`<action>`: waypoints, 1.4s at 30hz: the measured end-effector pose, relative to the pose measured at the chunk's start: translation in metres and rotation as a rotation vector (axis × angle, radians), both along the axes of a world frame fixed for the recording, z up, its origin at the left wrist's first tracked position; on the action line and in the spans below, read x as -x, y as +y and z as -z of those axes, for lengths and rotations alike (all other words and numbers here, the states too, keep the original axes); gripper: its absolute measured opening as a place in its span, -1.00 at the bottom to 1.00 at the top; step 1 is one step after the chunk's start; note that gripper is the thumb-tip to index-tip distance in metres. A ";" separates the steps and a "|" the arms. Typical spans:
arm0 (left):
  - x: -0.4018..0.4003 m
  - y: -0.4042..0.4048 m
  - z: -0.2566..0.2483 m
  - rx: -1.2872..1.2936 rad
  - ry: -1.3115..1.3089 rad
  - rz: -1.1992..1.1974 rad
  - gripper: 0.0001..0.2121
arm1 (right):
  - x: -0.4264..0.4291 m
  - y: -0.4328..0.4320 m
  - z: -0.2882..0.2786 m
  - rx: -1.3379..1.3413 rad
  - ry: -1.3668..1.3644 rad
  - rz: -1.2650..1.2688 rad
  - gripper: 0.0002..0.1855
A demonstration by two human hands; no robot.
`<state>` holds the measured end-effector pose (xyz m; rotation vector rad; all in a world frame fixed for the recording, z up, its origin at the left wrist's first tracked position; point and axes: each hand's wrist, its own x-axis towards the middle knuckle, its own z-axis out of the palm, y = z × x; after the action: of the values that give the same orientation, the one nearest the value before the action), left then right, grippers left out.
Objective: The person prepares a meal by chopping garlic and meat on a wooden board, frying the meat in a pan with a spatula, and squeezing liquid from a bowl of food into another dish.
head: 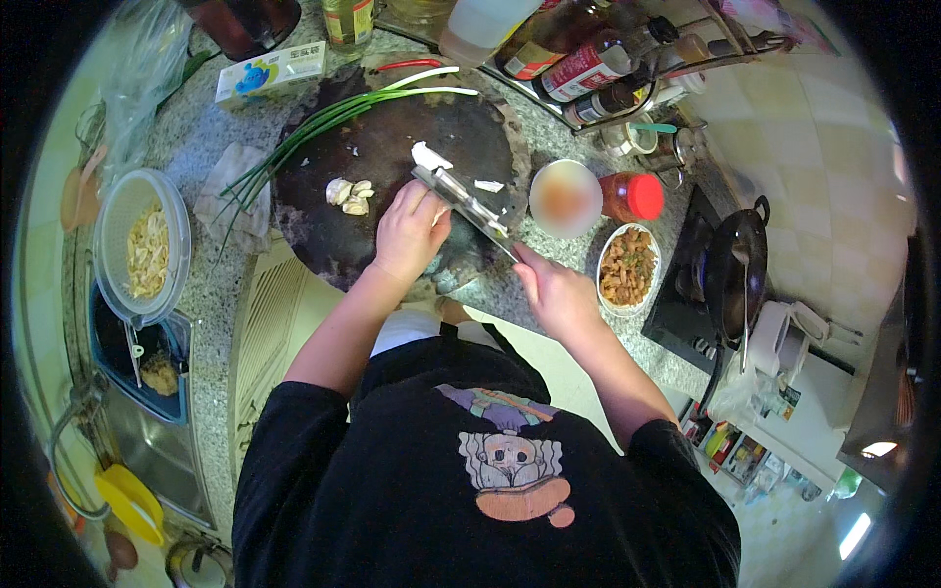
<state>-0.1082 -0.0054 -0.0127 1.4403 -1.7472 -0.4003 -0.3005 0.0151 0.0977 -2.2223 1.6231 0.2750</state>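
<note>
My right hand (555,290) grips the handle of a kitchen cleaver (470,209), whose blade points up and left over a round dark chopping board (397,132). Beside the blade, my left hand (413,231) rests on the board with bent fingers; a small pale piece shows at its fingertips, mostly hidden. White pieces, perhaps garlic skin (431,156), lie past the blade's tip, and another scrap (488,186) lies to its right. Garlic cloves (349,195) sit in a small group left of my left hand. Green scallions (353,110) and a red chili (409,64) lie at the board's far side.
At left are a plastic strainer basket (179,257) of pale slices, a cloth (234,191) and a sink (158,448). At right stand a white bowl (566,199), a red-lidded jar (645,196), a dish of chopped food (628,268) and a wok (728,272). Bottles (581,70) stand behind.
</note>
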 end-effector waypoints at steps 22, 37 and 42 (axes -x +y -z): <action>-0.002 0.007 0.000 0.068 0.038 -0.023 -0.82 | 0.005 0.010 0.001 0.014 -0.055 0.008 -0.64; 0.001 0.007 0.000 -0.013 -0.019 -0.038 -0.83 | -0.014 -0.004 0.027 -0.028 -0.068 0.068 -0.63; 0.003 0.007 -0.006 0.062 0.024 -0.020 -0.80 | -0.023 -0.026 0.033 0.051 -0.231 0.060 -0.64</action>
<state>-0.1108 0.0014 -0.0066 1.4027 -1.7102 -0.3477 -0.2775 -0.0111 0.0648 -2.1466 1.5837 -0.0392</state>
